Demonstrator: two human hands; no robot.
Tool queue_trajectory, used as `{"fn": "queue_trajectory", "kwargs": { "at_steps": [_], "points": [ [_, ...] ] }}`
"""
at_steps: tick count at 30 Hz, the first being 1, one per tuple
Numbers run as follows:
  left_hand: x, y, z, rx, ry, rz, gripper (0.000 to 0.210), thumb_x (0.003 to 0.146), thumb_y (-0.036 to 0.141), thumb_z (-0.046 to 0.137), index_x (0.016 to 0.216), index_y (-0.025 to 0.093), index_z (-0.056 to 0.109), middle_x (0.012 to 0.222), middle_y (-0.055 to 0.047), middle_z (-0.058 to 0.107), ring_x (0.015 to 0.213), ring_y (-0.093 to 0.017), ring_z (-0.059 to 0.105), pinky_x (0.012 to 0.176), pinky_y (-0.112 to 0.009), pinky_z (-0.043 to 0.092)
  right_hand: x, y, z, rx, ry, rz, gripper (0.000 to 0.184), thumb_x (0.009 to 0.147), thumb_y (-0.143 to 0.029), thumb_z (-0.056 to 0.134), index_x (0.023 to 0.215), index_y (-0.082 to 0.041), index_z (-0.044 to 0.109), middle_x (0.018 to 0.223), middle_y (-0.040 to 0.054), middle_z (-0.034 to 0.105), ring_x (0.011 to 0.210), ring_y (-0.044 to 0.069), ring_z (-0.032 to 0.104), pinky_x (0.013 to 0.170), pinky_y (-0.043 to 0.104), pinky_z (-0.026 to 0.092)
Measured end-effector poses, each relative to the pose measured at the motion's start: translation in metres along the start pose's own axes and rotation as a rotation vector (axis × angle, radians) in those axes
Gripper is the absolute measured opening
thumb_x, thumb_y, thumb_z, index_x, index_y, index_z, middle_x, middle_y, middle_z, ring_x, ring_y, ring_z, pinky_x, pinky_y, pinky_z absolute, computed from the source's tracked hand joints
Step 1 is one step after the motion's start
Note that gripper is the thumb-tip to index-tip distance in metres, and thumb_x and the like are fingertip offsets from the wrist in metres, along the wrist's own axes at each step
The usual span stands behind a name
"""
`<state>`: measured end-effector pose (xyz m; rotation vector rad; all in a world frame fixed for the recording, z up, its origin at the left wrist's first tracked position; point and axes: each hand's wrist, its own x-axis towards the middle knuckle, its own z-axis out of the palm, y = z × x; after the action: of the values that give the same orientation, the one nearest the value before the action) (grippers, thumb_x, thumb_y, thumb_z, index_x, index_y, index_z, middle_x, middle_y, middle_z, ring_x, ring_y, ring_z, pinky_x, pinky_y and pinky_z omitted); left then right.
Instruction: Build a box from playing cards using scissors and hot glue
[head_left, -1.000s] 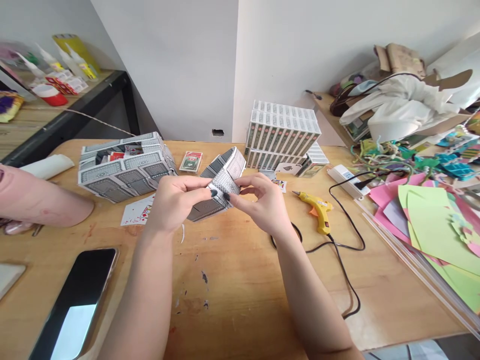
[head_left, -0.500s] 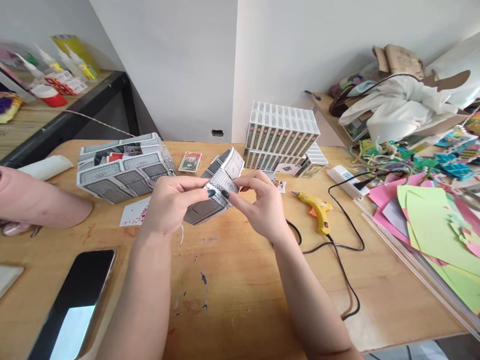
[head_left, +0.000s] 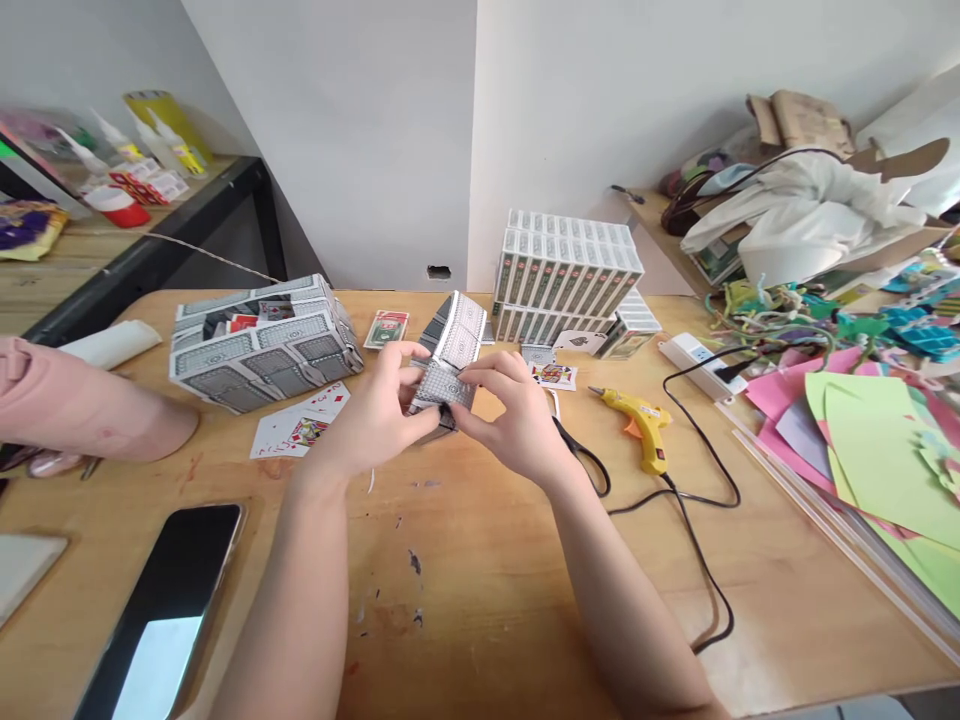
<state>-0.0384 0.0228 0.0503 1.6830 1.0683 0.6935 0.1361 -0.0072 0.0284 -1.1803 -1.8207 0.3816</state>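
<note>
Between my hands is a curved piece built of joined playing cards [head_left: 459, 332], their grey patterned backs facing out. My left hand [head_left: 379, 410] grips its near left side, the thumb at the lower edge. My right hand [head_left: 514, 415] pinches the near right edge between thumb and fingers. Part of the piece is hidden behind my fingers. To the left stands a box made of playing cards [head_left: 262, 345], open on top with a red item inside. Loose playing cards [head_left: 300, 425] lie in front of it, and a card pack [head_left: 387, 329] sits near my left hand.
Stacked card packs [head_left: 566, 280] stand at the back. A yellow glue gun [head_left: 637, 425] with a black cord lies right, near a power strip [head_left: 697, 362] and coloured paper [head_left: 877, 460]. Scissors [head_left: 581, 450] lie beside my right wrist. A phone [head_left: 161, 610] and pink roll [head_left: 97, 405] are left.
The card piece has turned to stand more steeply. My left hand has shifted its grip, fingers now higher around the side. The view has shifted slightly.
</note>
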Motion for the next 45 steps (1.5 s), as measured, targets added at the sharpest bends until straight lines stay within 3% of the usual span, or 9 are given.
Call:
{"fn": "queue_trajectory", "kwargs": {
  "at_steps": [2, 5, 14, 20, 25, 30, 35, 40, 45],
  "points": [
    [-0.001, 0.000, -0.001, -0.027, -0.049, -0.008, 0.053, 0.074, 0.016, 0.058, 0.118, 0.026, 0.032, 0.091, 0.000, 0.066, 0.072, -0.014, 0.061, 0.060, -0.025, 0.046, 0.000, 0.003, -0.007, 0.002, -0.046, -0.036, 0.016, 0.079, -0.021, 0.065, 0.094, -0.021, 0.061, 0.095, 0.0058, 0.061, 0.091, 0.021, 0.053, 0.085, 0.040, 0.047],
    [-0.004, 0.006, -0.004, 0.023, -0.118, -0.031, 0.041, 0.074, 0.019, 0.059, 0.112, 0.025, 0.043, 0.087, 0.000, 0.067, 0.074, -0.015, 0.062, 0.063, -0.025, 0.047, 0.000, 0.002, -0.016, 0.026, -0.116, -0.052, 0.016, 0.079, -0.021, 0.064, 0.095, -0.020, 0.061, 0.095, 0.0060, 0.060, 0.091, 0.020, 0.052, 0.083, 0.038, 0.048],
    [-0.014, 0.012, -0.014, 0.131, -0.139, -0.193, 0.032, 0.071, 0.023, 0.063, 0.101, 0.025, 0.054, 0.079, 0.001, 0.072, 0.071, -0.018, 0.066, 0.058, -0.025, 0.048, 0.000, -0.005, -0.020, 0.171, -0.232, 0.021, 0.023, 0.079, -0.027, 0.068, 0.101, -0.021, 0.066, 0.103, 0.0065, 0.062, 0.096, 0.018, 0.056, 0.085, 0.035, 0.050],
    [-0.014, 0.011, -0.023, -0.002, -0.059, -0.225, 0.034, 0.067, 0.023, 0.068, 0.099, 0.022, 0.054, 0.081, -0.002, 0.073, 0.074, -0.019, 0.068, 0.062, -0.027, 0.051, 0.001, 0.008, -0.019, 0.350, -0.124, 0.372, 0.030, 0.085, -0.045, 0.056, 0.097, -0.020, 0.067, 0.101, 0.0079, 0.066, 0.088, 0.018, 0.063, 0.074, 0.033, 0.054],
    [-0.014, 0.020, -0.019, -0.373, 0.030, -0.075, 0.041, 0.059, 0.023, 0.074, 0.094, 0.021, 0.053, 0.070, 0.001, 0.069, 0.060, -0.015, 0.063, 0.056, -0.027, 0.051, -0.001, 0.033, -0.012, 0.598, -0.048, 0.771, 0.054, 0.081, -0.066, 0.047, 0.102, -0.019, 0.063, 0.109, 0.0124, 0.066, 0.100, 0.024, 0.063, 0.073, 0.036, 0.056],
    [-0.010, 0.019, -0.006, -0.542, 0.071, 0.034, 0.050, 0.054, 0.033, 0.080, 0.094, 0.024, 0.050, 0.057, 0.005, 0.060, 0.052, -0.015, 0.058, 0.049, -0.029, 0.049, -0.002, 0.043, -0.001, 1.070, -0.079, 0.884, 0.053, 0.078, -0.067, 0.050, 0.106, -0.024, 0.061, 0.103, 0.0053, 0.070, 0.093, 0.023, 0.067, 0.078, 0.038, 0.056],
    [-0.010, 0.013, -0.007, -0.416, -0.019, 0.098, 0.045, 0.064, 0.033, 0.078, 0.103, 0.023, 0.058, 0.073, -0.001, 0.069, 0.067, -0.018, 0.066, 0.063, -0.034, 0.055, 0.003, 0.033, -0.016, 1.206, 0.138, 0.876, 0.036, 0.072, -0.045, 0.065, 0.100, -0.023, 0.062, 0.090, 0.0037, 0.073, 0.093, 0.025, 0.068, 0.081, 0.037, 0.057],
    [-0.017, 0.016, -0.013, -0.031, 0.052, 0.262, 0.034, 0.075, 0.028, 0.071, 0.109, 0.026, 0.066, 0.112, -0.006, 0.066, 0.098, -0.020, 0.063, 0.083, -0.037, 0.055, 0.005, 0.025, -0.041, 1.206, 0.121, 0.960, 0.033, 0.073, -0.036, 0.066, 0.100, -0.019, 0.063, 0.088, 0.0065, 0.074, 0.092, 0.026, 0.069, 0.080, 0.038, 0.058],
    [-0.021, 0.025, -0.013, 0.320, 0.170, 0.454, 0.032, 0.075, 0.029, 0.071, 0.107, 0.028, 0.068, 0.114, -0.005, 0.059, 0.104, -0.020, 0.057, 0.092, -0.038, 0.049, 0.003, 0.023, -0.049, 1.125, 0.103, 0.995, 0.034, 0.074, -0.036, 0.066, 0.102, -0.016, 0.063, 0.088, 0.0090, 0.074, 0.088, 0.026, 0.070, 0.079, 0.039, 0.059]
  ]
}}
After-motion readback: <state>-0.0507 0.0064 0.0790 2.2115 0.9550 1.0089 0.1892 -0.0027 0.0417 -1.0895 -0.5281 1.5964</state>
